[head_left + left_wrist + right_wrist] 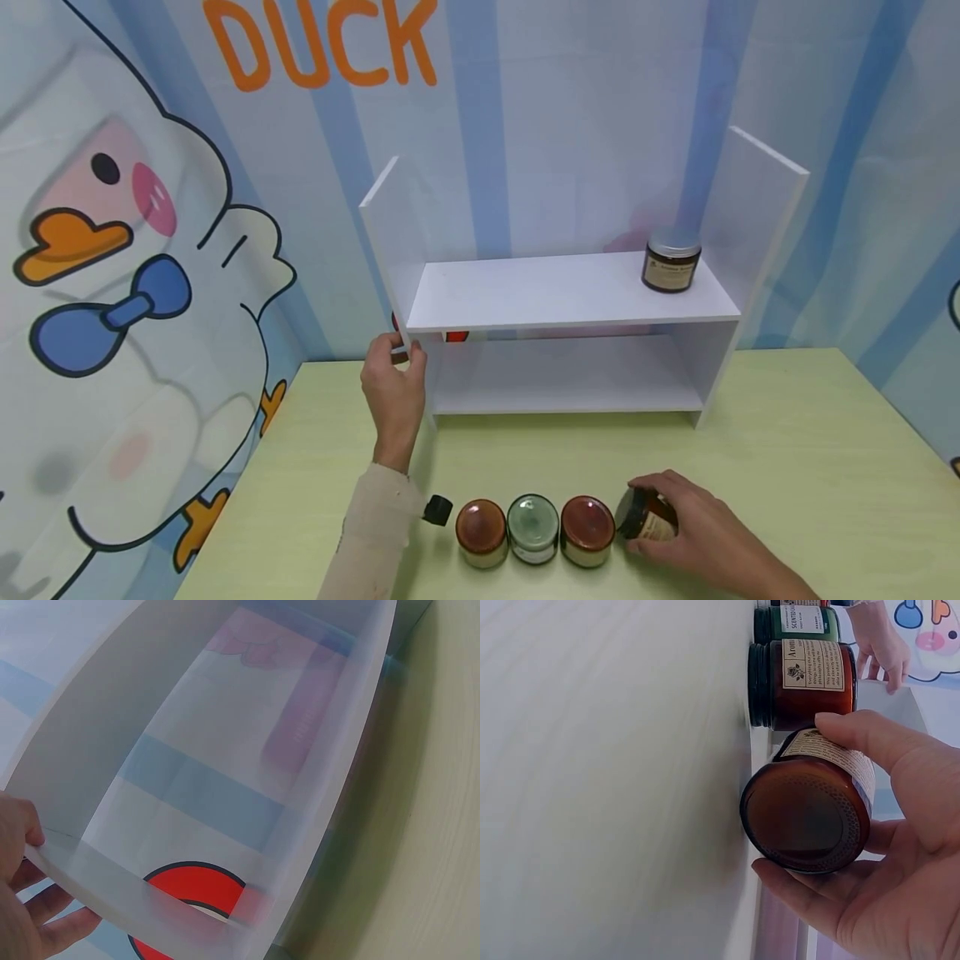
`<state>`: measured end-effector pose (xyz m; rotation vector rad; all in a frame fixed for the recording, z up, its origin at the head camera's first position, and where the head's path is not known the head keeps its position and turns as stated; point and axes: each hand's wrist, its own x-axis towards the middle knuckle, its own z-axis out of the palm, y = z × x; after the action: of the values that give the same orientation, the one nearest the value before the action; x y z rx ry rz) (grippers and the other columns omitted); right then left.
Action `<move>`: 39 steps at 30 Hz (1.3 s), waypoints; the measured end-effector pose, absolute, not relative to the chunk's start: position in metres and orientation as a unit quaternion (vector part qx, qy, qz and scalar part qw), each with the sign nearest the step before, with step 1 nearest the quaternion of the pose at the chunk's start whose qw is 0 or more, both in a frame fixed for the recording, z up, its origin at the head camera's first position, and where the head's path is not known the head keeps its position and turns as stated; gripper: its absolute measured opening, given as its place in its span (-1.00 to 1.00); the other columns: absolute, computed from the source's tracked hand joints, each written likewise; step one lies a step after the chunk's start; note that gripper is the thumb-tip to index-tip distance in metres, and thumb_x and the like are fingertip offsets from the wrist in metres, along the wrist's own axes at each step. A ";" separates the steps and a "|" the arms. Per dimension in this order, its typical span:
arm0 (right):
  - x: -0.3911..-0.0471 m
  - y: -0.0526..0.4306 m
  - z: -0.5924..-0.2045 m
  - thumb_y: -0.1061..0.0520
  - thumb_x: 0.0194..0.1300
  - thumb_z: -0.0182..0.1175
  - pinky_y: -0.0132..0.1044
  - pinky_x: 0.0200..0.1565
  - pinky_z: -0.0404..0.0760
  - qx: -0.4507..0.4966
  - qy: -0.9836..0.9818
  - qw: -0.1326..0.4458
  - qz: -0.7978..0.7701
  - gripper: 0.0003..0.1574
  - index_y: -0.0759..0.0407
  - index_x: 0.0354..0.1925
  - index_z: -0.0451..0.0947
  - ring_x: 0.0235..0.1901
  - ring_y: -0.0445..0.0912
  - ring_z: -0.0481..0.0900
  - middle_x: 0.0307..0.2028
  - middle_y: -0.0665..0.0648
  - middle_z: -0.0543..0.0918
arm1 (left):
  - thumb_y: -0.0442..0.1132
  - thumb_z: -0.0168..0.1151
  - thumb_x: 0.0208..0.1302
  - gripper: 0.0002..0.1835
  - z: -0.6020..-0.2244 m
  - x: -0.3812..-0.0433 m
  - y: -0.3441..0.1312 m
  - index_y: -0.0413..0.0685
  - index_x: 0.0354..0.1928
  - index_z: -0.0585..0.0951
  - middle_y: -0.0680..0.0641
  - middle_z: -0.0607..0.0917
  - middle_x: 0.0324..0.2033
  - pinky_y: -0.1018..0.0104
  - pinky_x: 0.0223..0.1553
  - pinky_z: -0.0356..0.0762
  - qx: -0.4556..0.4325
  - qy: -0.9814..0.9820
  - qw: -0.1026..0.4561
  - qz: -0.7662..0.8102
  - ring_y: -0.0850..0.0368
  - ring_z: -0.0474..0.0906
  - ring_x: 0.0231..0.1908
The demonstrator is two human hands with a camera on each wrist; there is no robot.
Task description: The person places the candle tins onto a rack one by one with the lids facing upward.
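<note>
My left hand (395, 400) grips the left side panel of a white two-tier shelf (555, 292), thumb on the inner face and fingers outside, as the left wrist view shows. My right hand (701, 525) holds an amber glass jar (806, 814) with a tan label. That jar is tipped on its side, its black lid facing left and its base towards the right wrist camera. Left of it, lids down on the table, a red-brown jar (587, 531), a green jar (533, 528) and an amber jar (482, 532) stand in a row.
A dark jar with a silver lid (671, 261) stands upright at the right end of the shelf's upper board. Beneath everything is a pale yellow-green table (810, 433). A printed duck backdrop (525, 125) rises behind the shelf. Beside the left sleeve sits a small black block (437, 510).
</note>
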<state>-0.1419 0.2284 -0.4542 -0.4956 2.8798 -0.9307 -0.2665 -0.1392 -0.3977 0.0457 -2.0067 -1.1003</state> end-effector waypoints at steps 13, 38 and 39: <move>-0.146 0.230 -0.455 -0.25 0.02 0.55 -0.33 -0.16 0.60 -0.157 0.911 0.056 -0.377 -0.15 0.08 0.18 0.54 -0.09 -0.15 0.62 -0.02 0.02 0.68 | -0.33 0.27 0.32 -0.85 -0.399 -0.267 -0.140 -0.29 -0.16 0.63 -0.22 0.70 -0.19 -0.07 -0.19 0.67 0.014 -0.794 0.419 -0.440 -0.15 0.68 -0.26; -0.148 0.239 -0.458 -0.10 0.05 0.57 -0.38 -0.15 0.62 -0.163 0.884 0.083 -0.430 -0.15 0.15 0.24 0.50 -0.12 -0.16 0.73 0.06 0.18 0.66 | -0.33 0.27 0.32 -0.85 -0.400 -0.269 -0.140 -0.30 -0.16 0.63 -0.23 0.70 -0.18 -0.06 -0.18 0.68 0.016 -0.796 0.418 -0.438 -0.16 0.69 -0.25; -0.148 0.239 -0.458 -0.10 0.05 0.57 -0.37 -0.15 0.63 -0.164 0.884 0.085 -0.429 -0.15 0.15 0.23 0.50 -0.12 -0.16 0.73 0.06 0.17 0.66 | -0.33 0.27 0.32 -0.85 -0.400 -0.269 -0.140 -0.30 -0.16 0.63 -0.23 0.70 -0.18 -0.06 -0.18 0.68 0.016 -0.796 0.417 -0.438 -0.16 0.69 -0.24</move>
<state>-0.1479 0.2394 -0.4577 -0.4879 2.6377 -1.2803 -0.2688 -0.1401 -0.3997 0.0391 -1.9987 -1.0990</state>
